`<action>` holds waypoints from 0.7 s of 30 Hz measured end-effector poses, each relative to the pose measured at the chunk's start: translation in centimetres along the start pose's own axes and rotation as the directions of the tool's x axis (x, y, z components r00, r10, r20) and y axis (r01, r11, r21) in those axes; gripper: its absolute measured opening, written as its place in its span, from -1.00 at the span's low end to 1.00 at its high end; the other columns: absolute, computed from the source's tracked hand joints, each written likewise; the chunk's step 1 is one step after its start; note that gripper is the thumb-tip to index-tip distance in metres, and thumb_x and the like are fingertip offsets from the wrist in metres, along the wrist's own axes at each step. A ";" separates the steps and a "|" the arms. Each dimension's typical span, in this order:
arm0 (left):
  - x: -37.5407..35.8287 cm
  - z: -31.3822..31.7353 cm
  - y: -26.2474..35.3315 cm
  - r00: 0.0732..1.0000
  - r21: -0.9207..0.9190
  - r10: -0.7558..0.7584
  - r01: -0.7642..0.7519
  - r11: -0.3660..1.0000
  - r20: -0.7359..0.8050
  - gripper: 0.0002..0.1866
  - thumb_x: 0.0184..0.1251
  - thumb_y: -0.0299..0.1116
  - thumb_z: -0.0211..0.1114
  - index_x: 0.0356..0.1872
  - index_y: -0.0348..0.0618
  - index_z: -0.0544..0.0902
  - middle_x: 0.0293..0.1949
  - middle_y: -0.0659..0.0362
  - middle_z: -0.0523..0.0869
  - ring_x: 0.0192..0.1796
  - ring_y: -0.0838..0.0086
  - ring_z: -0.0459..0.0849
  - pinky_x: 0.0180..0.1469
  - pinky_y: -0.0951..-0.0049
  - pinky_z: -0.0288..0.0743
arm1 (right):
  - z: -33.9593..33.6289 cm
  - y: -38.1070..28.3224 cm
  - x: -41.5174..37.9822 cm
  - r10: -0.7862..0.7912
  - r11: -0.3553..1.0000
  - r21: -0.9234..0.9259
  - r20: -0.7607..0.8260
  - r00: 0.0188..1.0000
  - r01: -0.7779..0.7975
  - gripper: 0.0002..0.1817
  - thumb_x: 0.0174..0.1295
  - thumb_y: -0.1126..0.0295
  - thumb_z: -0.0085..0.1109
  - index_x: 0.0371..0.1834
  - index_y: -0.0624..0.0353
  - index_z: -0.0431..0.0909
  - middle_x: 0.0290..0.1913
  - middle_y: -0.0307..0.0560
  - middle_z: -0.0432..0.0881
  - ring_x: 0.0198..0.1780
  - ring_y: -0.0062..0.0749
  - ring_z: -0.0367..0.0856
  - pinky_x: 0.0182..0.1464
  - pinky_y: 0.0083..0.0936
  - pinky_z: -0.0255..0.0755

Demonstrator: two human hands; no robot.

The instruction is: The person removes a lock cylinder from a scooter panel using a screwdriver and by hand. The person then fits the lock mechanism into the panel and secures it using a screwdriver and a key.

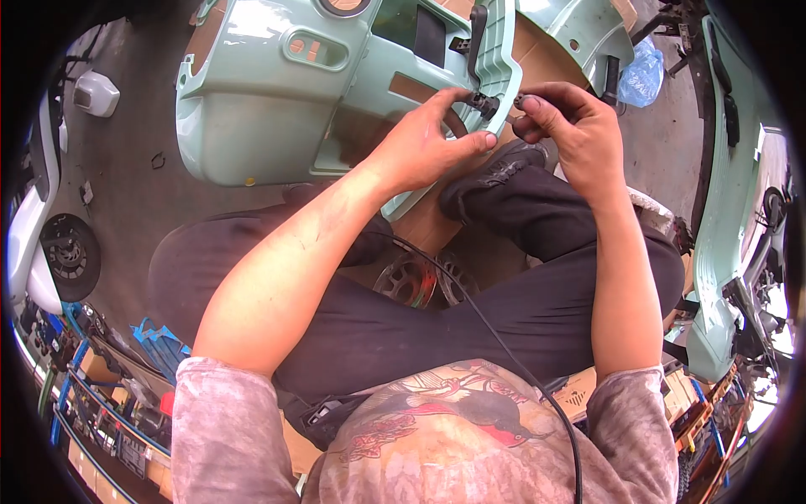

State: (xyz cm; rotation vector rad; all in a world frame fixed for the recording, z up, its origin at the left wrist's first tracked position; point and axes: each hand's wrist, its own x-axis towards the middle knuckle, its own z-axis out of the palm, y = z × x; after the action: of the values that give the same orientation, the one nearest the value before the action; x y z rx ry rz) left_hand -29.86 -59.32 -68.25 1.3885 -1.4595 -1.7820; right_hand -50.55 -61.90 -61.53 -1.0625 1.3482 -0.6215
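Note:
A glossy pale green vehicle body panel (269,109) lies in front of me, its ribbed rim (501,63) facing right. My left hand (432,139) reaches to that rim, index finger and thumb curved around a small black fitting (484,105); its other fingers are hidden. To the right of the rim, my right hand (575,130) is closed in a pinch on a small dark piece (520,102), too covered by the fingers to name. A black strap-like bar (478,38) sits on the panel above the fitting.
Cardboard (428,223) lies under the panel, and metal discs (407,281) lie between my legs. A blue plastic bag (642,74) is at upper right. More green panels (722,210) stand at right; a wheel (70,256) and shelving (109,412) are at left. A black cable (504,336) crosses my lap.

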 end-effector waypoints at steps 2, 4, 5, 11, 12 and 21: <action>0.0 0.0 -0.1 1.000 -0.020 0.007 -0.007 1.000 0.000 -0.16 0.15 0.04 0.44 0.32 -0.33 0.37 -0.23 0.15 0.61 -0.31 0.58 0.46 -0.21 0.54 0.42 | 0.7 0.3 -0.2 -0.142 0.963 -0.241 -0.060 0.988 0.124 -0.76 0.29 0.36 0.28 -0.09 0.30 0.66 -0.23 -0.11 0.72 -0.26 -0.57 0.67 -0.20 -0.61 0.55; 0.0 0.0 0.1 1.000 -0.020 -0.005 0.005 1.000 0.011 -0.13 0.13 0.08 0.45 0.32 -0.33 0.37 -0.27 0.16 0.61 -0.33 0.59 0.47 -0.24 0.54 0.41 | 1.1 0.2 -0.1 -0.256 0.871 -0.448 -0.060 0.965 0.203 -0.77 0.31 0.33 0.26 -0.12 0.27 0.67 -0.28 -0.16 0.71 -0.32 -0.63 0.62 -0.24 -0.63 0.52; -0.1 0.1 0.1 1.000 -0.026 -0.006 0.006 1.000 0.009 -0.13 0.13 0.08 0.45 0.32 -0.33 0.37 -0.27 0.16 0.61 -0.33 0.59 0.47 -0.24 0.54 0.41 | 1.5 -0.2 -0.1 -0.153 0.919 -0.381 -0.108 0.982 0.102 -0.78 0.32 0.33 0.24 -0.13 0.27 0.68 -0.31 -0.16 0.71 -0.31 -0.62 0.63 -0.22 -0.61 0.53; -0.1 0.3 0.2 0.999 -0.005 0.046 -0.046 0.999 -0.026 -0.13 0.11 0.06 0.46 0.31 -0.35 0.38 -0.31 0.16 0.61 -0.37 0.61 0.46 -0.29 0.56 0.41 | 3.1 -1.7 0.0 -0.079 0.892 -0.450 -0.234 0.969 -0.036 -0.77 0.28 0.27 0.25 -0.17 0.18 0.73 0.03 0.01 0.59 -0.10 -0.38 0.64 -0.08 -0.47 0.54; -0.1 0.4 0.2 0.997 -0.030 0.074 -0.075 0.997 -0.035 -0.16 0.14 0.03 0.45 0.30 -0.36 0.38 -0.29 0.16 0.61 -0.36 0.61 0.46 -0.28 0.56 0.41 | 3.2 -1.4 0.1 -0.164 0.828 -0.561 -0.244 0.956 -0.002 -0.76 0.26 0.23 0.27 -0.17 0.15 0.74 0.19 0.08 0.51 0.04 -0.26 0.62 0.03 -0.39 0.53; 0.5 1.6 -0.1 0.982 -0.201 0.073 -0.108 0.974 -0.176 -0.45 0.31 -0.23 0.32 0.23 -0.31 0.45 -0.19 0.14 0.59 -0.41 0.64 0.45 -0.31 0.55 0.43 | 4.1 1.0 0.5 -0.228 0.761 -0.648 -0.248 0.941 0.013 -0.65 0.27 0.11 0.24 -0.15 0.18 0.73 0.35 0.18 0.37 0.35 0.03 0.32 0.34 -0.22 0.22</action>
State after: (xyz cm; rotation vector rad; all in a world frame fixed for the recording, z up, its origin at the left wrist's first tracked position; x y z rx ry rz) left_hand -31.48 -59.00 -68.64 1.3073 -1.1917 -1.6648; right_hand -46.75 -60.85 -63.08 -1.6696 1.8548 -0.4346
